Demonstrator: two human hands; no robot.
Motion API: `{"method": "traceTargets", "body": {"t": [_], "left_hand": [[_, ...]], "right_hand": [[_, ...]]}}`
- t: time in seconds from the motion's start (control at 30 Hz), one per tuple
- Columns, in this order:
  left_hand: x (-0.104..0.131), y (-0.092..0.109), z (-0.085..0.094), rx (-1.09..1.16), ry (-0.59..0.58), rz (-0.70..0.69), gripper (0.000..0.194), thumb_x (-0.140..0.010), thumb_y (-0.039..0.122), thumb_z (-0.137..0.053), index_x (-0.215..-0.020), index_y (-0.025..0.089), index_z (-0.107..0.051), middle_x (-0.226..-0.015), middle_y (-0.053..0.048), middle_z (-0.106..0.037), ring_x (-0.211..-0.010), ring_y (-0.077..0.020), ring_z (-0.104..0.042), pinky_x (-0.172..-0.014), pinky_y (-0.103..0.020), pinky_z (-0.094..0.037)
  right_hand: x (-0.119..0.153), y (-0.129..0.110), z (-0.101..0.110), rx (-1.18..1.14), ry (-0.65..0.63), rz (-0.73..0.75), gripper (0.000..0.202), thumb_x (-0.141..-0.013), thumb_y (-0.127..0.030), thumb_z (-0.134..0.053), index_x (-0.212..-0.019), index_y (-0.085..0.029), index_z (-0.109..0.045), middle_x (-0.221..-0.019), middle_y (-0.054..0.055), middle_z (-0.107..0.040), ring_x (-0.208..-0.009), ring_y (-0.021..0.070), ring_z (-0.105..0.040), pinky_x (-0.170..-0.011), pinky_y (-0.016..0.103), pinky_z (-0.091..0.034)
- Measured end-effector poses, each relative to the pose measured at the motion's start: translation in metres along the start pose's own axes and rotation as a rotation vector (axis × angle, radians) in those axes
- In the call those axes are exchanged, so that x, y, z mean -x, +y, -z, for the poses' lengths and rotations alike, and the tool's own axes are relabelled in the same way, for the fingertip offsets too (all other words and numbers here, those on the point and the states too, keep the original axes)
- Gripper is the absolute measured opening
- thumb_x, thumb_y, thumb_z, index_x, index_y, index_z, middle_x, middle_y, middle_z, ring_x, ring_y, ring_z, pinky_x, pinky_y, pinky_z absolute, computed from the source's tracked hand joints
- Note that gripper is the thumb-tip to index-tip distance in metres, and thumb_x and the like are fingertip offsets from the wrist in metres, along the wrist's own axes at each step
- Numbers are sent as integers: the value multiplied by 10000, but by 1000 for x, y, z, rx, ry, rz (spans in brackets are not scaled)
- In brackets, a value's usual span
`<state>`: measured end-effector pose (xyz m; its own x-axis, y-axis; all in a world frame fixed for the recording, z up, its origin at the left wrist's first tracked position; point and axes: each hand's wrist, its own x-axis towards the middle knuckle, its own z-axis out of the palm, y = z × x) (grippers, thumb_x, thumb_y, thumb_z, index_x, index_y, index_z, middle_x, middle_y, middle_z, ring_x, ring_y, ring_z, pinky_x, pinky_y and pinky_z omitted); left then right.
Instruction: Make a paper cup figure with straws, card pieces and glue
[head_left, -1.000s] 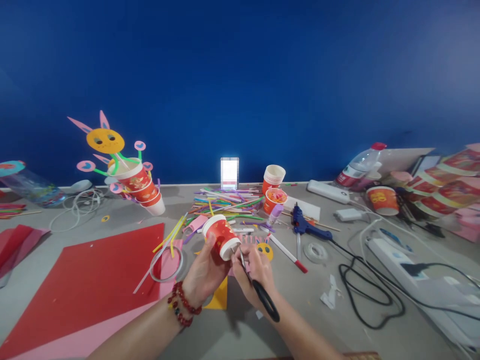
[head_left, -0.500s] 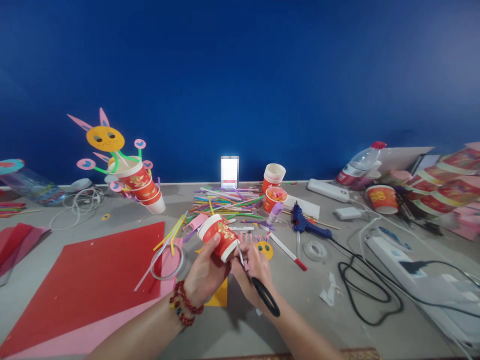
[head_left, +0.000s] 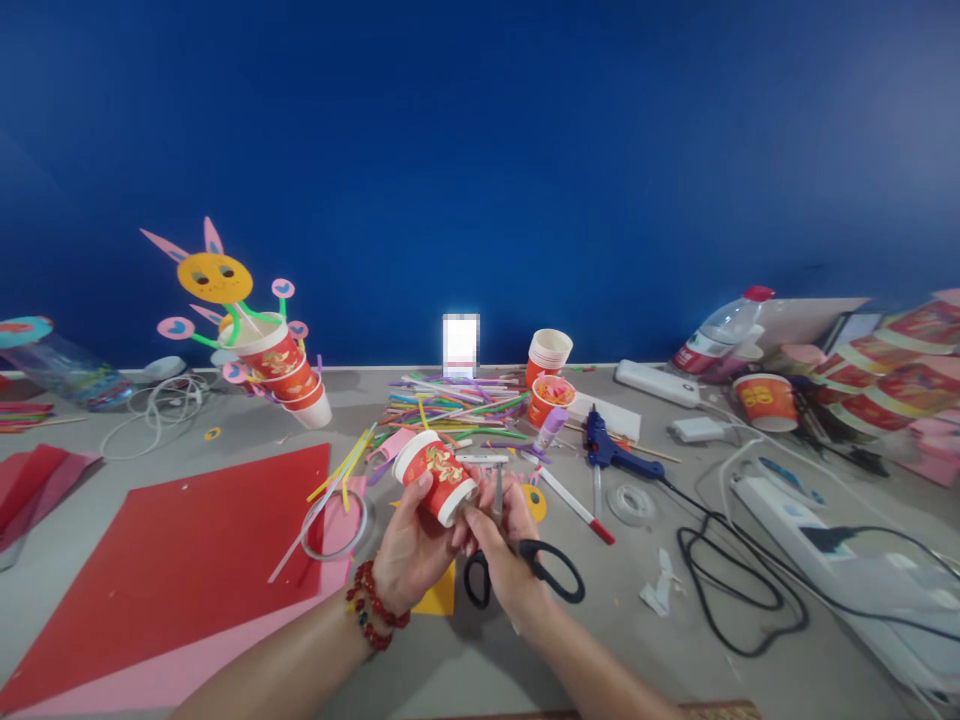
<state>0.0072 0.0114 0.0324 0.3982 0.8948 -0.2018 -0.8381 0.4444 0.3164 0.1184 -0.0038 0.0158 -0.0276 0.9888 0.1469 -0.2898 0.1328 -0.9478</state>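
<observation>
A red paper cup (head_left: pixel 437 474) with a gold pattern lies tilted in my left hand (head_left: pixel 414 545), thumb along its side. My right hand (head_left: pixel 510 560) is closed around a pair of scissors (head_left: pixel 551 570) with black handle loops, its fingers close to the cup's lower end. One loop hangs on each side of the hand, and a blade points up between the fingers. The fingertips of both hands meet near the cup's base, where part of it is hidden. Just right of the hand lies a yellow paper face (head_left: pixel 534 503), partly covered.
Red paper (head_left: pixel 210 540) and pink sheets lie at left; a cup figure (head_left: pixel 277 355) stands behind them. Coloured sticks (head_left: pixel 450 400) are piled at the back. A blue glue gun (head_left: pixel 619 450), its black cable and a power strip (head_left: pixel 832 580) occupy the right. Beside the gun is clear tape (head_left: pixel 631 504).
The scissors have turned in my right hand, so both handle loops now show and the blade stands more upright. The cup has tipped slightly further over in my left hand.
</observation>
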Motion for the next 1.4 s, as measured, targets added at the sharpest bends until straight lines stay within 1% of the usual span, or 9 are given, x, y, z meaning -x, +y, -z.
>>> {"method": "traceTargets", "body": {"t": [0.1,0.2,0.3,0.37,0.5,0.63,0.83,1.1,1.4], "left_hand": [[0,2,2,15,37,14,224,-891,268,-620,-1055,126,-679,-959,-86,-765,-835,-201,-736,-711,-265,-586],[-1,2,2,-27,94,15,294,-896,334,-632,-1103,130,-675,-979,-93,-767,-893,-225,-730,-817,-324,-581],[-2,0,0,-91,136,-8,269,-893,373,-652,-1015,138,-703,-897,-76,-773,-875,-223,-731,-866,-336,-571],[-3,0,-2,-87,154,-38,193,-894,327,-657,-951,151,-709,-857,-56,-774,-853,-208,-733,-876,-326,-569],[-3,2,-5,17,164,-39,133,-899,211,-607,-957,142,-705,-901,-64,-783,-835,-196,-738,-878,-335,-574],[-2,4,-6,84,115,-45,152,-859,162,-600,-969,145,-704,-951,-76,-782,-933,-221,-731,-924,-357,-558],[-2,3,-3,33,125,-36,204,-909,254,-602,-1032,125,-700,-984,-93,-773,-958,-222,-724,-922,-340,-562],[-2,4,-2,-24,44,-70,223,-858,255,-637,-1039,136,-687,-995,-109,-757,-1014,-271,-707,-912,-390,-564],[0,4,-1,7,29,-77,242,-851,256,-650,-1065,148,-682,-1019,-94,-757,-1015,-255,-705,-934,-391,-553]], "right_hand": [[3,2,6,183,-12,92,126,-912,-260,-555,-853,-254,-444,-655,-41,-618,-559,148,-602,-544,259,-485],[3,-1,13,432,-3,196,90,-901,-232,-544,-858,-259,-470,-693,-27,-619,-586,166,-619,-557,272,-496],[0,-8,18,584,-73,284,75,-890,-228,-539,-866,-257,-474,-679,-24,-620,-574,173,-626,-566,275,-492],[-2,-11,20,630,-103,317,63,-878,-236,-544,-876,-252,-483,-659,-25,-618,-554,172,-617,-563,274,-480],[-3,-13,19,649,-95,334,59,-872,-229,-543,-877,-244,-487,-663,-24,-641,-525,157,-608,-555,261,-467],[-2,-13,16,624,-82,301,88,-885,-219,-526,-844,-251,-455,-639,-37,-627,-509,150,-596,-541,252,-463],[-1,-14,14,649,-77,314,104,-884,-219,-532,-828,-256,-453,-582,-64,-575,-476,144,-551,-521,247,-432],[-1,-13,11,554,-109,306,71,-891,-220,-508,-957,-242,-525,-687,-23,-688,-519,152,-625,-530,241,-468],[-1,-12,15,633,-83,307,21,-873,-221,-552,-877,-238,-540,-657,-35,-634,-534,148,-600,-536,237,-466]]}}
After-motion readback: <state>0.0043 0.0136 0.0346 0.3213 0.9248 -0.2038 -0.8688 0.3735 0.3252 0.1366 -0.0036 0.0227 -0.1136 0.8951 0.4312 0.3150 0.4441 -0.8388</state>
